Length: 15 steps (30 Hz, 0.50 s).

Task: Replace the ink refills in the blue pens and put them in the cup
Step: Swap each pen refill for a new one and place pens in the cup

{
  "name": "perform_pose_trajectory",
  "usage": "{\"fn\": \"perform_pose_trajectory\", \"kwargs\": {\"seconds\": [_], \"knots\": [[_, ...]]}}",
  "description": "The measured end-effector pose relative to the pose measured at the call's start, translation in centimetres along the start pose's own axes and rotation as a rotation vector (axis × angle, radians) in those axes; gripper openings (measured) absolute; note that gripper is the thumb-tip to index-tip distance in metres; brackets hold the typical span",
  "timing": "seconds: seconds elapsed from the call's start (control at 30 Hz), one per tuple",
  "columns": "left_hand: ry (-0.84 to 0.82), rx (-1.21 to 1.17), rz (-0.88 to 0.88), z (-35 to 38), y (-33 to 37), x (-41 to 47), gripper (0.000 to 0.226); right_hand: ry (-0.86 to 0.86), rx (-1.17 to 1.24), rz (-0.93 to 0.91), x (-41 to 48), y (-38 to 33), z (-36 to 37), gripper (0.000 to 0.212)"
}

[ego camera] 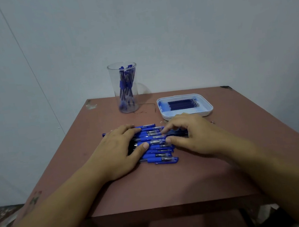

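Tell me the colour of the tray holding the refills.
The tray is white, smeared blue inside around the dark refills; head view shows it best.

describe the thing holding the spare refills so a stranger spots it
On the brown table, look at the far right side, beyond the right hand. There sits a shallow white tray with rounded corners. Unlike the tall clear cup to its left, it is flat and holds dark refills lying side by side.
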<state>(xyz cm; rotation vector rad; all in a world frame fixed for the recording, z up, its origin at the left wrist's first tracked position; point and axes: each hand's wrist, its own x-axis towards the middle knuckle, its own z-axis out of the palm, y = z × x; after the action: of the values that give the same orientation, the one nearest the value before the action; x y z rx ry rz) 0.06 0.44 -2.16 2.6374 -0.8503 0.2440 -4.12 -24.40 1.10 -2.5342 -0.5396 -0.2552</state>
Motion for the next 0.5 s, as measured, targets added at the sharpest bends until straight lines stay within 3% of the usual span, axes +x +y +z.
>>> {"fn": "perform_pose_trajectory", "kwargs": {"seconds": [0.33, 0.5], "knots": [[-0.002, 0.009, -0.007, -0.1, 0.3, 0.0, 0.082, -0.029, 0.031, 0.069, 0.5, 0.1, 1.4, 0.024], [0.002, 0.001, -0.005, -0.1, 0.4, 0.0, 0.083, 0.091, 0.162, 0.113, 0.3, 0.5, 1.2, 0.019]]}}
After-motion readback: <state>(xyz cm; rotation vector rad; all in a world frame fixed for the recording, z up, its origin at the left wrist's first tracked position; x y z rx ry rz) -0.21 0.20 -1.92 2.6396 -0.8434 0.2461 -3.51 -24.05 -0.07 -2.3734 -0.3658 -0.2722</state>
